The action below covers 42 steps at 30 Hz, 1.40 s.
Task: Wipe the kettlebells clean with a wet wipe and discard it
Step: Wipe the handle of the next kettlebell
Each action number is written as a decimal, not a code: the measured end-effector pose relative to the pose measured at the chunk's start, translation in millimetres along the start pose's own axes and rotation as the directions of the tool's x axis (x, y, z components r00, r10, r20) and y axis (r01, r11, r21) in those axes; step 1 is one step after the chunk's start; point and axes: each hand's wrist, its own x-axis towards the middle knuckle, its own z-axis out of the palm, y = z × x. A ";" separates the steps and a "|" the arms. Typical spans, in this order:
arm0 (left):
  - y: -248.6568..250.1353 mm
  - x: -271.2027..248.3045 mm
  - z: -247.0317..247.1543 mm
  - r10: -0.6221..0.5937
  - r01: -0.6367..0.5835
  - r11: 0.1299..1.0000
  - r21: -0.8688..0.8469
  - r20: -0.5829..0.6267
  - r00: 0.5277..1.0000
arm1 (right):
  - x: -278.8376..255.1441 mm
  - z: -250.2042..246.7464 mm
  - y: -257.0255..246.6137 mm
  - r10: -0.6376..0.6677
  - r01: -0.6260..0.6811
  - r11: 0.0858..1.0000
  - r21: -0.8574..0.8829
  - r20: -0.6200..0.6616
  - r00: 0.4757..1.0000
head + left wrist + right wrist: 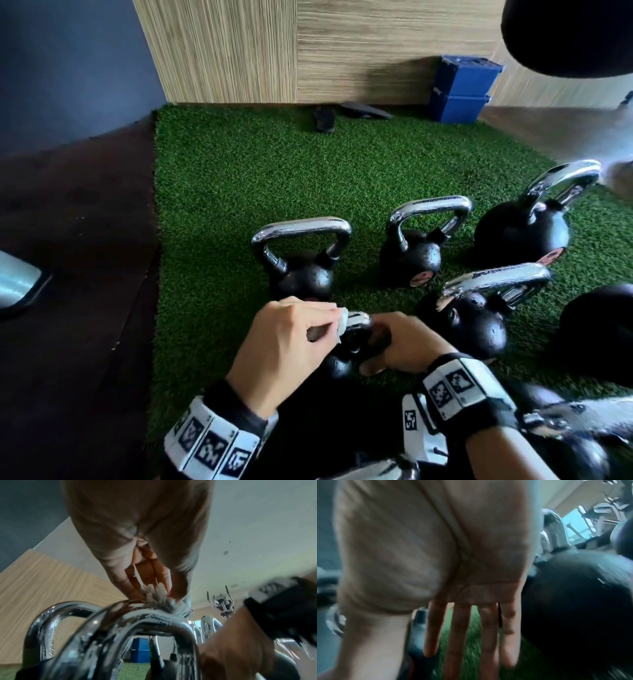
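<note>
A small black kettlebell (337, 368) with a chrome handle (145, 618) stands on green turf (239, 188) right in front of me. My left hand (329, 325) pinches a bunched white wet wipe (342, 322) and presses it on the top of that handle; in the left wrist view the wet wipe (159, 595) sits between my left hand's fingertips (178, 592). My right hand (387, 346) rests against the same kettlebell from the right. The blurred right wrist view shows its fingers (457, 635) straight, holding nothing.
Several more chrome-handled kettlebells stand on the turf: one behind (301, 277), others to the right (411, 257) (520, 233) (476, 325). Two stacked blue bins (462, 89) stand at the wooden wall. Black wedges (363, 111) lie at the far turf edge. Dark flooring (68, 240) lies left.
</note>
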 end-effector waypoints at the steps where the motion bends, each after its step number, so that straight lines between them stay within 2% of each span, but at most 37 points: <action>1: 0.4 -0.6 0.1 -0.015 0.015 1.000 -0.003 -0.005 1.000 | 3.3 7.8 2.6 0.005 -0.006 0.997 0.073 0.016 1.000; 4: -7.6 -14.9 -9.0 -0.070 0.070 0.998 -0.004 -0.039 0.997 | 7.1 22.4 6.3 -0.019 0.019 0.961 0.275 -0.003 1.000; 7: -18.0 -32.5 -20.8 -0.115 0.118 0.993 0.023 -0.083 0.990 | 7.5 27.5 5.7 -0.030 0.047 0.959 0.278 -0.065 0.997; 11: -19.7 -41.2 -18.2 -0.047 0.052 0.995 0.082 -0.070 0.996 | 10.0 29.2 6.9 0.000 0.031 0.970 0.240 -0.127 0.992; 13: -29.0 -51.5 -18.2 -0.113 0.116 0.993 0.019 -0.122 0.986 | 9.9 30.7 6.7 0.011 0.021 0.973 0.229 -0.136 0.991; 16: -45.3 -75.4 -14.5 -0.309 0.275 0.941 -0.196 -0.169 0.936 | 10.6 32.8 8.7 0.042 -0.010 0.976 0.217 -0.143 0.989; 20: -52.1 -89.3 -1.3 -0.365 0.283 0.893 -0.350 -0.195 0.911 | 11.6 35.4 10.7 0.046 -0.015 0.974 0.228 -0.131 0.990; 26: -65.6 -101.0 20.9 -0.535 0.416 0.767 -0.489 -0.129 0.835 | 13.5 36.9 12.2 0.048 -0.012 0.975 0.222 -0.157 0.986; 30: -71.5 -106.4 37.2 -0.578 0.439 0.737 -0.514 -0.143 0.803 | 12.1 36.0 13.0 0.035 0.006 0.974 0.227 -0.178 0.983; 34: -74.6 -106.9 49.6 -0.578 0.450 0.742 -0.497 -0.134 0.805 | 10.5 35.0 9.2 0.015 0.027 0.976 0.216 -0.189 0.982; 37: -73.8 -110.1 53.6 -0.601 0.463 0.719 -0.518 -0.130 0.789 | 7.3 35.0 9.3 0.009 0.032 0.980 0.199 -0.205 0.979; 39: -75.3 -108.1 53.9 -0.611 0.479 0.727 -0.492 -0.145 0.778 | 3.7 35.5 11.8 0.024 0.017 0.982 0.187 -0.217 0.976; 42: -81.6 -91.7 52.0 -0.581 0.481 0.773 -0.413 -0.159 0.798 | -0.8 31.5 17.0 0.024 0.002 0.992 0.126 -0.207 0.978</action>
